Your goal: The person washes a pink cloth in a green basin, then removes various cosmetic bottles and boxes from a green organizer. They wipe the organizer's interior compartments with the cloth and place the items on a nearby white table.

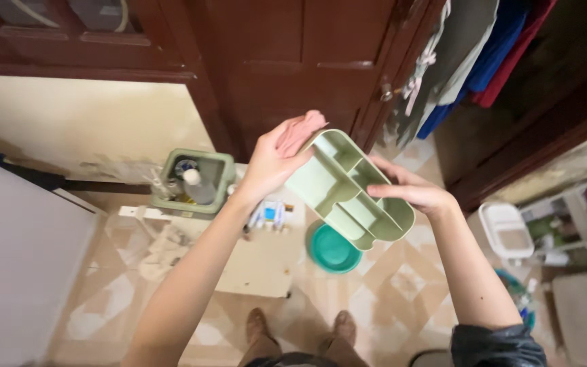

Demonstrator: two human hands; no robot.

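While both hands (274, 163) (412, 192) hold one green divided organizer (348, 190), five compartments show.

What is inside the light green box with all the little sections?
The divided organizer looks empty: its open compartments show only pale green bottoms. The right hand covers part of one edge, and the left hand presses a pink cloth against its end.

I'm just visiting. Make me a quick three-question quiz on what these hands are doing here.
1. True or false: both hands grip the pale green divided organizer.
2. What does the left hand press against its end? A) pink cloth B) sponge C) brush
3. What round thing lies on the floor below the organizer?

Key:
1. True; the right hand holds its side.
2. A, the pink cloth.
3. A teal bowl.
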